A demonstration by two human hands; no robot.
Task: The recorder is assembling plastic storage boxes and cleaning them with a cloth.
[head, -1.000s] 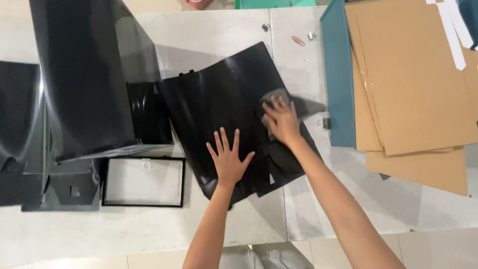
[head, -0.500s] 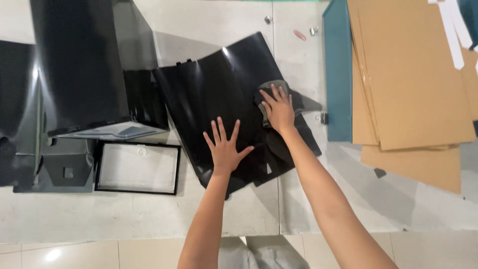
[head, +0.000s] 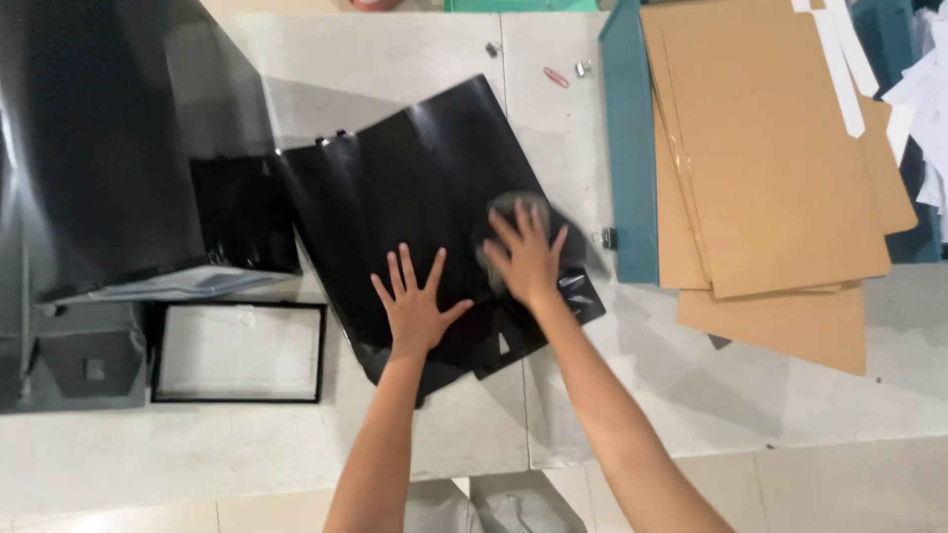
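Two bare forearms come up from the lower edge of the view, both slim and long. No sleeve, cuff, watch or band shows anywhere below the fingers, from the wrists down to the elbows. The left hand (head: 413, 308) carries no ring or glove; its five fingers are slender, the nails short and plain. The right hand (head: 526, 262) is likewise ungloved and unadorned, and slightly blurred about the fingertips, so its nails cannot be made out. Behind the wrists, at the bottom edge between the forearms, sits a patch of grey fabric, creased, part of the person's clothing.
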